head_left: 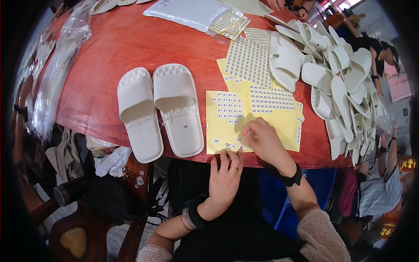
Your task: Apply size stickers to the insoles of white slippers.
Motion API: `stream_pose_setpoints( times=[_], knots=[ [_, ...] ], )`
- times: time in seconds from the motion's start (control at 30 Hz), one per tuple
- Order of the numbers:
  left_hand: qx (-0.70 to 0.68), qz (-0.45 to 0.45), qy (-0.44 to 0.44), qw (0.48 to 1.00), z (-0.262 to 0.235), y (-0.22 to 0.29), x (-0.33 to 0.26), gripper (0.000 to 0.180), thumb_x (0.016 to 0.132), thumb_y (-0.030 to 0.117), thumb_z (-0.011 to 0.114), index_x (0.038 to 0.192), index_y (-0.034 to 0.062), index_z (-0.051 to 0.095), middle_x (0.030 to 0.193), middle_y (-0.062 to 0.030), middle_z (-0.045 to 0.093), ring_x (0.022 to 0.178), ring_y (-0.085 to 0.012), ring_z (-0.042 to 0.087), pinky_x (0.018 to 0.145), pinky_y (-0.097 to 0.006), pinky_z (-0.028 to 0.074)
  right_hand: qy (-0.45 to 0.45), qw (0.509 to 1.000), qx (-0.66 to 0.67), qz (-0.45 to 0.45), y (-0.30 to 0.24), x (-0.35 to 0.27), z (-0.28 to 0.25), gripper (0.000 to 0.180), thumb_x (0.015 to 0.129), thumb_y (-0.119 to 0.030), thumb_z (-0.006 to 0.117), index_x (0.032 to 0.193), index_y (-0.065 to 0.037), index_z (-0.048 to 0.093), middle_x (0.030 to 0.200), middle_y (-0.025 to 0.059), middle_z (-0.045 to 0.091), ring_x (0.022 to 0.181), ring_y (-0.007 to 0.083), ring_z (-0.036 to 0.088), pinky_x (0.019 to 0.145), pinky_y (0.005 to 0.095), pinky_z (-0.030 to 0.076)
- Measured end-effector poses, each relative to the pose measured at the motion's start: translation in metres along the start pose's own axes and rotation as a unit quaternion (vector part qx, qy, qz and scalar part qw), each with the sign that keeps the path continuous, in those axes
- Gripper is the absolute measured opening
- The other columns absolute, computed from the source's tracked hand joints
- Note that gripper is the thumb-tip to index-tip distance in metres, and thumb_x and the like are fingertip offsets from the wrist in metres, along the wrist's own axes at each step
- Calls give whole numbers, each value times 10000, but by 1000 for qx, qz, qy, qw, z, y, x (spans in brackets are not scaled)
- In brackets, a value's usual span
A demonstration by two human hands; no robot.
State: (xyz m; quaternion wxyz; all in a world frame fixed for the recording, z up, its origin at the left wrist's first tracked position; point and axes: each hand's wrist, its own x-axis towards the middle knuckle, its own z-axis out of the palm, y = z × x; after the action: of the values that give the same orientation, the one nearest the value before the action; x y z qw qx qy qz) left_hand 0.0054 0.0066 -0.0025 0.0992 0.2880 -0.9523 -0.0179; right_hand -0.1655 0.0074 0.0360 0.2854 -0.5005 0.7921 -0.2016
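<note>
In the head view, a person at a red desk (pixel 96 100) is working over a yellow sticker sheet (pixel 224 131), which is lying flat before them. Small stickers (pixel 216 141) are dotting the sheet's near strip. The left hand (pixel 223 183) is resting fingertips-first at the sheet's near edge, fingers slightly apart and gripping nothing. The right hand (pixel 266 139) is poised at the sheet's right edge, thumb and forefinger nearly meeting; whether they are pinching a sticker, one cannot tell. Left of the sheet, a pair of white slippers (pixel 178 109) is lying toes away, one insole bearing a sticker. Right of the sheet, a heap of slippers (pixel 341 105) is rising.

Good handling would probably mean the left fingers are pinning the backing flat while the right is peeling slowly at a low angle, touching only the sticker's rim and sparing its glue.
</note>
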Motion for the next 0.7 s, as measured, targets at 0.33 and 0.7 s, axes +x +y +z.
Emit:
stream_pose_setpoints(
  times=[0.33,0.7],
  knots=[
    [-193,-27,21,981,-2,-9,-11,630,692,222,734,1224,-27,506,1283,-152,456,1248,-306,428,1000,-450,375,98,978,-148,-113,-16,-17,22,96,781,-143,670,848,-109,609,839,41,510,847,230,509,734,351,341],
    [-170,-3,22,985,-6,-11,-9,631,685,192,726,1226,-43,504,1290,-184,451,1229,-324,447,989,-445,386,99,985,-110,-94,-19,-26,10,88,823,-115,623,879,-74,570,865,66,501,826,249,506,720,362,349]
  ],
)
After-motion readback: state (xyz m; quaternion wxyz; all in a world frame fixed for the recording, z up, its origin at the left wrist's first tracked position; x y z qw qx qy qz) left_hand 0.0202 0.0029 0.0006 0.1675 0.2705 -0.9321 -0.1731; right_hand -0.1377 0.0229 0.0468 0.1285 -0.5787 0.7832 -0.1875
